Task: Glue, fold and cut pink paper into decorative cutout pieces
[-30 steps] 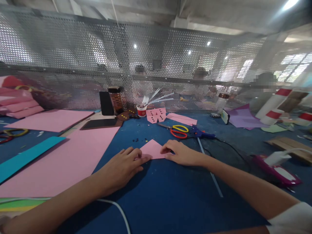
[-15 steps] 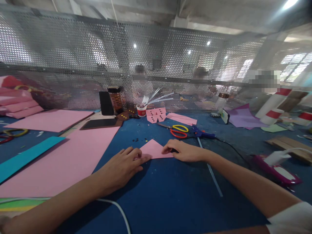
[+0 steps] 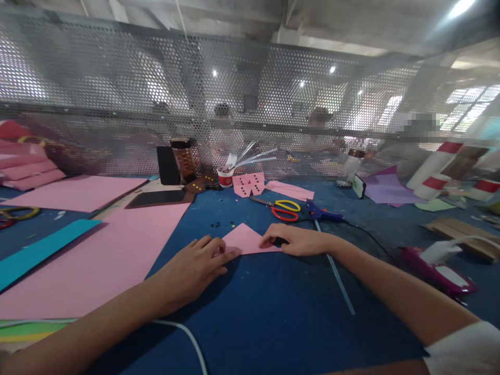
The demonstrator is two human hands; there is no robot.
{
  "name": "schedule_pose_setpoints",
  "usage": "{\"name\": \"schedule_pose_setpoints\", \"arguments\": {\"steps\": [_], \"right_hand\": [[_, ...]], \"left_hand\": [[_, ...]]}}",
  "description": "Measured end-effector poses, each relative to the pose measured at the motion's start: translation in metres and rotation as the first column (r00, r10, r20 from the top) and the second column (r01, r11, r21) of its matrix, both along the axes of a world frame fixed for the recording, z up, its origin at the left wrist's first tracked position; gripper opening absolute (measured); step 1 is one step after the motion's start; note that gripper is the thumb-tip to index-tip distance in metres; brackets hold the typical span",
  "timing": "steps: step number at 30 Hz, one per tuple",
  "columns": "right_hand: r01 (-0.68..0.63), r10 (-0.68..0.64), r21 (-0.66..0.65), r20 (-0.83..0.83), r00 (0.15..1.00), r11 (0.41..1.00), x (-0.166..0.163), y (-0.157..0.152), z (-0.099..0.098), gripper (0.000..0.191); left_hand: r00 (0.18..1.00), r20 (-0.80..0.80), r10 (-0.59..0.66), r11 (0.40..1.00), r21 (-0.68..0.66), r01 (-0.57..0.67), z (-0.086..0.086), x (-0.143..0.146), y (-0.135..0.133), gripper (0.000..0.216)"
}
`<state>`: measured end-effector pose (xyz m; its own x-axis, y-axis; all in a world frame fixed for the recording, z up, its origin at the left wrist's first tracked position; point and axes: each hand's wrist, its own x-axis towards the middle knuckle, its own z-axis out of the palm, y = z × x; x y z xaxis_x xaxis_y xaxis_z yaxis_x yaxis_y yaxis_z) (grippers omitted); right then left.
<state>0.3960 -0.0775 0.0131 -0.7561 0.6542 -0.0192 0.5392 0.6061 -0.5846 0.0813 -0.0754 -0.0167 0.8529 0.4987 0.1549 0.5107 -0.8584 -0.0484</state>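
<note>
A triangular piece of pink paper [image 3: 244,240] lies on the blue table, its point facing away from me. My left hand [image 3: 199,265] has its fingers bent over the left corner, with the index finger along the near edge. Over the right corner, my right hand [image 3: 297,240] grips the paper between curled fingers and thumb. Something dark shows in the gap under that hand; I cannot tell whether it is an object or shadow. Small black bits [image 3: 219,225] lie just beyond the triangle.
Scissors [image 3: 287,208] and a blue glue gun [image 3: 322,212] with a clear glue stick lie behind my right hand. A pink cutout with black dots [image 3: 249,184] stands farther back. Large pink sheets [image 3: 117,255] and a teal strip [image 3: 47,250] cover the left. A purple power strip [image 3: 437,272] sits right.
Both hands stay on the pink triangle with almost no movement. The right hand's fingers and thumb have shifted very slightly, and the whole view has moved a little.
</note>
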Motion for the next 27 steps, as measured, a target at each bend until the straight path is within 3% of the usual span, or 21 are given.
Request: {"name": "schedule_pose_setpoints", "arguments": {"steps": [6, 13, 20, 27], "right_hand": [[0.032, -0.031, 0.005, -0.028, 0.999, 0.999, -0.001, 0.0, -0.004, 0.059], [0.187, -0.185, 0.147, -0.027, 0.982, 0.971, -0.01, -0.005, -0.014, 0.03], [0.048, -0.046, 0.054, -0.039, 0.998, 0.997, -0.002, 0.0, -0.008, 0.055], [-0.051, 0.05, -0.03, -0.014, 0.999, 0.998, 0.01, 0.004, 0.001, 0.062]], "left_hand": [[1.0, -0.01, 0.003, 1.0, 0.009, -0.003, 0.005, 0.002, -0.004, 0.044], [1.0, -0.008, 0.01, 1.0, -0.015, -0.01, 0.004, 0.002, -0.003, 0.045], [1.0, -0.008, 0.009, 1.0, -0.021, -0.01, 0.002, 0.002, -0.001, 0.046], [1.0, 0.002, -0.012, 0.999, 0.033, 0.012, 0.001, 0.001, -0.001, 0.044]]}}
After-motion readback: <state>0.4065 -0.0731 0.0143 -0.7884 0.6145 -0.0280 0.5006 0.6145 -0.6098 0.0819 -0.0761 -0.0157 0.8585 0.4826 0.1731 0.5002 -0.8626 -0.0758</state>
